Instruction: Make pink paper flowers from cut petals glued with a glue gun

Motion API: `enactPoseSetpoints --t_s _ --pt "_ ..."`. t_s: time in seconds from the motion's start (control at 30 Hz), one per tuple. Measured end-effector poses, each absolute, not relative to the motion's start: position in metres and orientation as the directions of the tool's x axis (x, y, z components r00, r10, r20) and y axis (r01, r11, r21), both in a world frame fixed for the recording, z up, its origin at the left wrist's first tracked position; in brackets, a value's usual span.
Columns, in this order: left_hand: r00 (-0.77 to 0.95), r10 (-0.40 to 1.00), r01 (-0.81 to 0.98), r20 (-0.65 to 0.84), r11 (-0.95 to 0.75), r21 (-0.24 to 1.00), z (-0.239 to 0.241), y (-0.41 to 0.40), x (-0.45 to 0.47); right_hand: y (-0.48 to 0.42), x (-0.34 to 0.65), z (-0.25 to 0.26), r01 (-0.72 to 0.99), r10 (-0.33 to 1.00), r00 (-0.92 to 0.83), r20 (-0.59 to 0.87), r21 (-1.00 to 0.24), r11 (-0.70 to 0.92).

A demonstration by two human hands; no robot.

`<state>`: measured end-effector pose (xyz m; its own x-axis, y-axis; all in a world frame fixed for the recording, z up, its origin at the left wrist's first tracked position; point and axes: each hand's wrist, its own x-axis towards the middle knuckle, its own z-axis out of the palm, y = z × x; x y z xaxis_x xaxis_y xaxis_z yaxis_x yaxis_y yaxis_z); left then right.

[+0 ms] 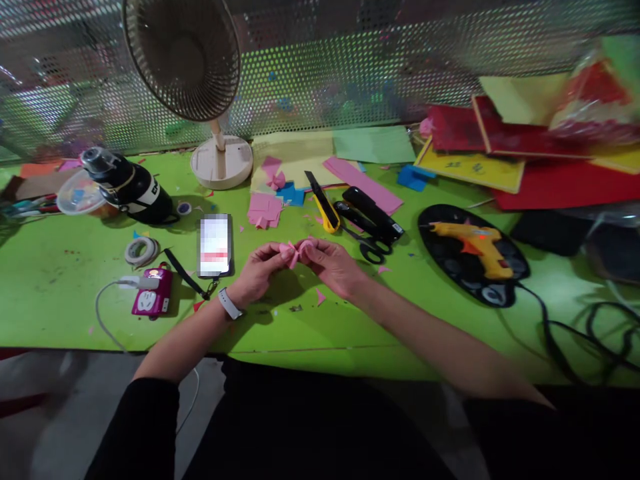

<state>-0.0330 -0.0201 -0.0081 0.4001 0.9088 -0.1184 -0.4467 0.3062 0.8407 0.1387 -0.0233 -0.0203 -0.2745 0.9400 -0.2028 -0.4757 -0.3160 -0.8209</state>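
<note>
Between my two hands, above the green table (280, 327), is a small folded piece of pink paper (291, 254). My left hand (261, 270) pinches its left side between thumb and fingers. On the other side my right hand (330, 263) is closed on the paper's right edge, with the fingertips of both hands almost meeting. The fingers partly hide the paper's shape. Just beyond my hands lie a yellow box cutter (325, 207), black scissors (373, 250) and a black stapler (373, 213). Pink paper scraps (321, 297) are scattered close by.
A phone (215, 245), tape roll (141, 251) and purple power adapter (153, 293) lie to the left. Behind them stand a black bottle (130, 187) and a fan (220, 160). At right, a yellow glue gun (480, 247) rests on a black tray (440, 267), its cable trailing rightward.
</note>
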Motion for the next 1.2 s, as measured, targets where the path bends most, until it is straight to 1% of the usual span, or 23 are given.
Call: enactPoseSetpoints --t_s 0.17,0.33,0.47,0.63,0.77,0.93,1.07,1.13,1.2 --pt "0.423 0.903 -0.436 -0.082 0.282 0.855 -0.009 -0.020 -0.033 -0.024 0.139 -0.024 -0.476 0.947 -0.256 -0.192 -0.828 -0.297" --pt "0.453 0.889 -0.406 -0.069 0.275 0.871 -0.011 -0.022 -0.034 -0.026 0.138 -0.025 -0.482 0.937 -0.307 -0.168 -0.822 -0.305" --pt "0.471 0.881 -0.418 -0.049 0.271 0.867 -0.015 -0.024 -0.029 -0.029 0.133 -0.024 -0.494 0.931 -0.353 -0.093 -0.827 -0.270" --pt "0.500 0.864 -0.465 -0.060 0.326 0.823 -0.017 -0.029 -0.024 -0.035 0.125 -0.023 -0.500 0.934 -0.357 -0.021 -0.841 -0.209" --pt "0.498 0.864 -0.474 -0.070 0.339 0.812 -0.016 -0.031 -0.021 -0.038 0.121 -0.025 -0.489 0.947 -0.321 -0.012 -0.854 -0.176" --pt "0.488 0.869 -0.465 -0.083 0.339 0.818 -0.016 -0.028 -0.022 -0.034 0.124 -0.029 -0.511 0.959 -0.280 -0.055 -0.837 -0.197" --pt "0.420 0.905 -0.444 -0.066 0.269 0.855 -0.016 -0.023 -0.028 -0.028 0.132 -0.029 -0.503 0.976 -0.212 -0.058 -0.849 -0.160" --pt "0.371 0.927 -0.418 -0.051 0.216 0.882 -0.016 -0.020 -0.032 -0.025 0.137 -0.029 -0.459 0.984 -0.171 -0.057 -0.879 -0.131" --pt "0.348 0.937 -0.374 -0.031 0.169 0.912 -0.016 -0.017 -0.037 -0.022 0.141 -0.028 -0.385 0.986 -0.164 -0.016 -0.920 -0.079"
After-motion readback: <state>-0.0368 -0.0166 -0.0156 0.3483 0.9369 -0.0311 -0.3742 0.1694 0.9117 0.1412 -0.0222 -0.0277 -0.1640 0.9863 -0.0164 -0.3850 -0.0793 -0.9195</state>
